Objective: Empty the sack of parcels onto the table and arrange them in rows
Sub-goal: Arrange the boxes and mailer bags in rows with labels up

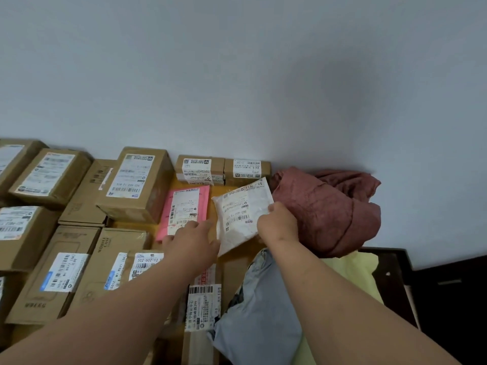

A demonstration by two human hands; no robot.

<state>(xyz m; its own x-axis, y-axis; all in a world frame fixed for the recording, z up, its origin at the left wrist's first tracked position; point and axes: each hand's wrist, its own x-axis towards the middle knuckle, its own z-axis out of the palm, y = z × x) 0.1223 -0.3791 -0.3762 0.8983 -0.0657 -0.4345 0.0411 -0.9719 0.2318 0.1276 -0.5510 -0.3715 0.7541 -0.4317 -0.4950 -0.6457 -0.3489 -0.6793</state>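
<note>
My right hand [278, 219] grips the right edge of a white padded parcel [241, 214] with a shipping label, held tilted just above the table. My left hand [192, 241] rests with spread fingers at the parcel's lower left corner and partly over a pink mailer [183, 206] lying flat beside it. Several labelled cardboard boxes [137, 184] stand in rows across the left of the table. Two small boxes [224, 168] sit against the wall behind the white parcel. A crumpled reddish-brown sack [326, 209] lies at the right against the wall.
A grey poly mailer [259, 312] and a pale yellow bag [353, 270] lie near the front right, under my right forearm. A flat box with a barcode label [203, 304] lies between my arms. The table's dark edge [395, 262] is at the right.
</note>
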